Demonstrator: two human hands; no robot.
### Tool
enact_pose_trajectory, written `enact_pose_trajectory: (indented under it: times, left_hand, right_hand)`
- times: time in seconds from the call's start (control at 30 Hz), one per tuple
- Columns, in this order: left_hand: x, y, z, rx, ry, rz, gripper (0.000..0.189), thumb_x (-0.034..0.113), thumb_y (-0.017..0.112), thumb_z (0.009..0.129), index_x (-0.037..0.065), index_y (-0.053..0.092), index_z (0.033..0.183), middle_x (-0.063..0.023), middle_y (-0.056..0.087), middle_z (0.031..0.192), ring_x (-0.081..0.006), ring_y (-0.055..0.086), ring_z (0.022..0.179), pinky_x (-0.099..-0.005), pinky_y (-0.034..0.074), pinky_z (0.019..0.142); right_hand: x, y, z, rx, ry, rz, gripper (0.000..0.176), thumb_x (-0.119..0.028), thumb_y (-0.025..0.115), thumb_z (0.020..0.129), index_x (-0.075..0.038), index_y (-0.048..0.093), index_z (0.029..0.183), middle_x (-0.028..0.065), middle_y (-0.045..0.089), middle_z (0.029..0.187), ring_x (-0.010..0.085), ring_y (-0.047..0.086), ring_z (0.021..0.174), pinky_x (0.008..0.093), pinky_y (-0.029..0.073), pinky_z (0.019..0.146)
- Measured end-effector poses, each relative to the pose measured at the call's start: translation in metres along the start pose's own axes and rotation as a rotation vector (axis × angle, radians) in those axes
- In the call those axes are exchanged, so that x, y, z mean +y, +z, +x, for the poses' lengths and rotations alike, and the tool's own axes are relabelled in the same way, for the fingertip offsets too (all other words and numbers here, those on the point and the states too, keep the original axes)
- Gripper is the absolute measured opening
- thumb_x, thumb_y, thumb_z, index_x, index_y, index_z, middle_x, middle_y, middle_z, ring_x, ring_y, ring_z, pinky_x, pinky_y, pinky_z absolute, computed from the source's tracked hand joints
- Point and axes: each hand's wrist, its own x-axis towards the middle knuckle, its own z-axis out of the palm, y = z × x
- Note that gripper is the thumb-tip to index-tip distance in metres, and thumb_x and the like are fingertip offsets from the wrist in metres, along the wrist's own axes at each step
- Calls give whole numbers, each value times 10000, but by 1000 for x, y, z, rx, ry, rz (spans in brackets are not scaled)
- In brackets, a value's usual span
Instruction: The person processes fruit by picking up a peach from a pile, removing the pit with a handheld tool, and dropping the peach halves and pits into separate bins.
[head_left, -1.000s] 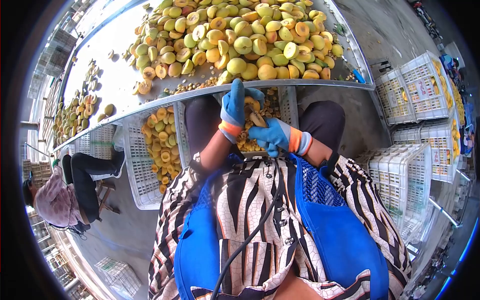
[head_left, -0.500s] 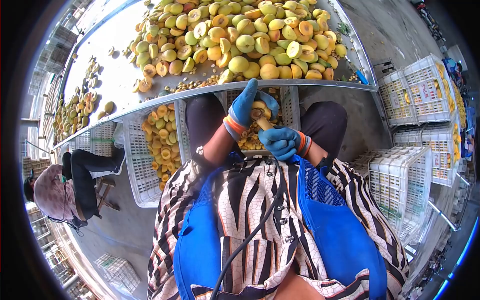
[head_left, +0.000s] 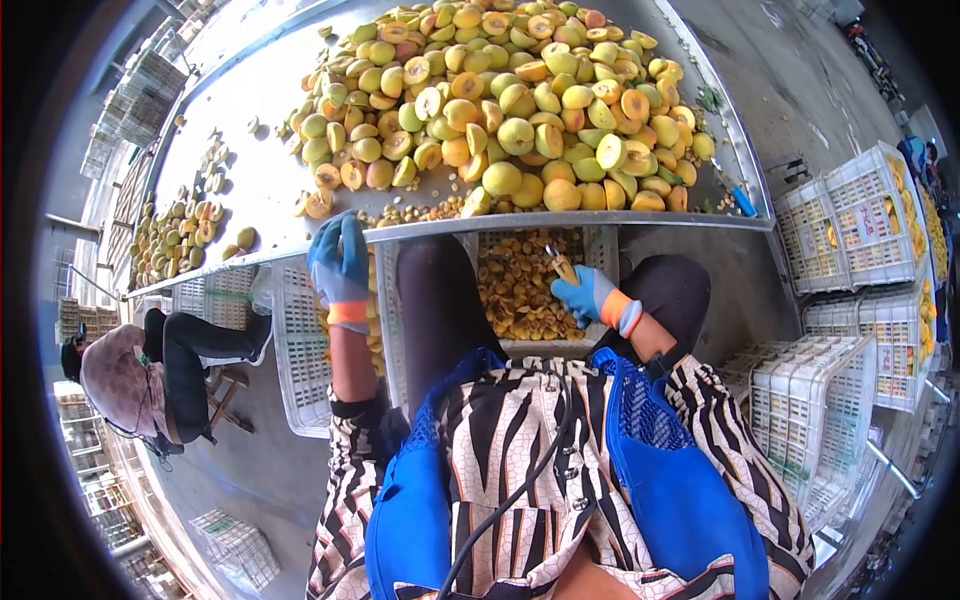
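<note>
My left hand (head_left: 340, 265), in a blue glove with an orange cuff, is at the table's front edge above the left crate (head_left: 305, 385) of peach halves. Its fingers are loosely extended, and no fruit shows in them. My right hand (head_left: 588, 297), also gloved, grips a wooden-handled pitting tool (head_left: 563, 267), metal tip pointing away from me. Below it, between my knees, a crate holds brownish pits and scraps (head_left: 525, 290). A large heap of halved yellow-green peaches (head_left: 515, 135) lies on the metal table (head_left: 270, 190).
Stacked white crates (head_left: 835, 215) with fruit stand at the right, beside another crate (head_left: 810, 400). A blue-handled tool (head_left: 743, 201) lies at the table's right corner. A seated person (head_left: 130, 375) is at the left. Loose pits (head_left: 420, 212) lie along the table's edge.
My left hand has left the peach it held at the tool and moved left to the table's edge; that peach is out of sight. My right hand has shifted slightly right, still holding the tool.
</note>
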Motion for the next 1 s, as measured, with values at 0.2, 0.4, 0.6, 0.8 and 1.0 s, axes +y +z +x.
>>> enact_pose_trajectory:
  times: [0.2,0.4,0.6,0.8,1.0]
  left_hand:
    - [-52,44,34,-88,-286,-86,401,242,653,837,15,586,1161,-173,622,1102,-276,619,962,-345,484,853]
    - [-61,135,67,-409,-129,369,574,348,696,753,89,504,1228,-191,562,1134,-364,564,1027,-421,469,870]
    - [-69,134,70,-413,-129,297,450,299,681,778,71,569,1150,-202,617,1045,-346,600,975,-402,481,847]
    - [8,91,26,-598,-436,-862,373,146,670,858,-8,572,1183,-50,636,1018,-121,602,889,-266,516,778]
    - [113,76,-30,-926,-454,-1159,447,167,632,888,-15,497,1274,-83,593,1147,-168,594,1009,-306,531,819]
  right_hand:
    - [26,-2,45,41,-54,-200,329,-365,624,843,-61,570,730,47,541,536,173,514,416,342,431,417]
    - [20,-4,43,38,-14,-173,323,-346,593,847,-40,585,742,67,553,549,192,546,469,365,439,452]
    - [19,-8,38,86,-43,-249,302,-331,621,850,-41,565,785,58,537,565,166,494,437,326,407,424]
    - [7,0,28,75,-155,88,275,-311,647,851,-54,563,799,31,553,596,127,502,459,294,419,429]
    - [-38,25,-35,61,-207,100,286,-334,654,863,-62,571,894,14,550,649,108,515,486,282,427,434]
